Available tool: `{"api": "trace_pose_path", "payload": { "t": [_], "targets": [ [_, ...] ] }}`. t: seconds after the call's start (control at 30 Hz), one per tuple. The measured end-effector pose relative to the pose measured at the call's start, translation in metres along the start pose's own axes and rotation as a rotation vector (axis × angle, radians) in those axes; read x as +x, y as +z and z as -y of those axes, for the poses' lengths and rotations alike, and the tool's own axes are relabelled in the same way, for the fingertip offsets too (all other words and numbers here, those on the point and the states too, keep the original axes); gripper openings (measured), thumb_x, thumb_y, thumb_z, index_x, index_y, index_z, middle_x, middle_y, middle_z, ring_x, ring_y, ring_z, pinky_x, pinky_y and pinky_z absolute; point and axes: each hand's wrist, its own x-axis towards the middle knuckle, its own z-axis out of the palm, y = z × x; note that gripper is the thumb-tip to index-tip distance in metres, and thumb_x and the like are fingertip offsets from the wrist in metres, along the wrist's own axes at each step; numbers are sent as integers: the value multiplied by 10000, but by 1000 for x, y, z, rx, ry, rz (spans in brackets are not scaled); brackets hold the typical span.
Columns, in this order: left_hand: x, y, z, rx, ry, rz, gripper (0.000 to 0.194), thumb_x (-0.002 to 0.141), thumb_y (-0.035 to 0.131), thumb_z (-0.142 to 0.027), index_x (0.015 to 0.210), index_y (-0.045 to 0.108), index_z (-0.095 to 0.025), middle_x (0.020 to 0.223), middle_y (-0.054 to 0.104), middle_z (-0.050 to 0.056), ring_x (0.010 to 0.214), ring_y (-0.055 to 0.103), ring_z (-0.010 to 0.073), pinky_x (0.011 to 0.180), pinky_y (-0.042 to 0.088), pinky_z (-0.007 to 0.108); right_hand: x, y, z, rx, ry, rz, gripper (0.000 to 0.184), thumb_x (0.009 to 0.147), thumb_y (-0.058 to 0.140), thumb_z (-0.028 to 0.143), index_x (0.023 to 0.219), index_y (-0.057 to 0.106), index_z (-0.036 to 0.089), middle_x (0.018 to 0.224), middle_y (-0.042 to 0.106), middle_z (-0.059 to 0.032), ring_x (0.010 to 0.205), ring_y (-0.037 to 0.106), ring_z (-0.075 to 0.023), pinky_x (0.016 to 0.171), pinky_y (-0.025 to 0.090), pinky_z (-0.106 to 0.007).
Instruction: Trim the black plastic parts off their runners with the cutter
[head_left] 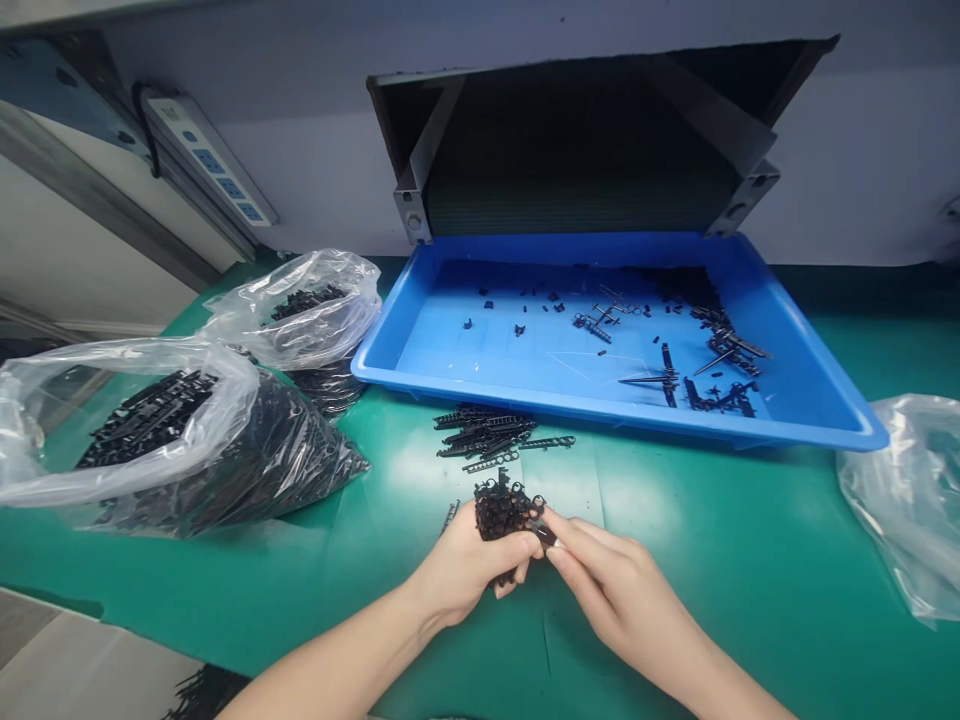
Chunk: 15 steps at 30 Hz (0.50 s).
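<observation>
My left hand [461,565] is closed around a bunch of small black plastic parts [499,510] held just above the green table [675,520]. My right hand [607,590] pinches one black piece [541,530] at the right edge of that bunch, thumb and forefinger pressed together. A small pile of black part strips [491,435] lies on the table just beyond my hands, in front of the blue tray [525,395].
The blue tray holds scattered black parts and sprues [712,355] under a dark chute opening [577,150]. Two clear bags full of black strips [187,440] [307,315] sit at the left. Another clear bag [911,495] lies at the right edge. A power strip [206,160] hangs on the wall.
</observation>
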Motion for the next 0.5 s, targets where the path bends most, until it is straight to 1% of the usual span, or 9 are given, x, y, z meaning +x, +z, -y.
{"api": "trace_pose_path", "payload": {
  "t": [0.13,0.3,0.4,0.5],
  "targets": [
    [-1,0,1,-9,-2,3,323,673,680,-390,646,533,-103,466,439,-19,401,359,59,345,248,157,0,-2,1,12,4,6,356,922,307,249,1247,453,240,822,611,-36,688,587,-170,595,469,-285],
    [2,-2,11,18,-32,-63,288,677,657,-349,593,512,-115,447,425,-26,381,328,51,332,225,157,-3,6,1,-38,20,-25,363,922,301,245,1250,453,230,844,621,-56,686,602,-182,569,480,-290],
    [6,-2,23,16,-29,-105,257,700,629,-319,596,511,-117,447,418,-25,381,327,52,343,227,163,-9,15,-10,-67,20,-56,378,918,296,238,1268,439,211,916,633,-85,725,625,-192,595,508,-284],
    [10,0,34,-15,-42,-115,251,705,630,-325,615,533,-112,454,431,-15,376,342,59,341,219,175,-17,23,-29,-99,22,-107,375,903,337,237,1262,445,232,1080,616,-82,862,638,-196,680,537,-254]
  ]
}}
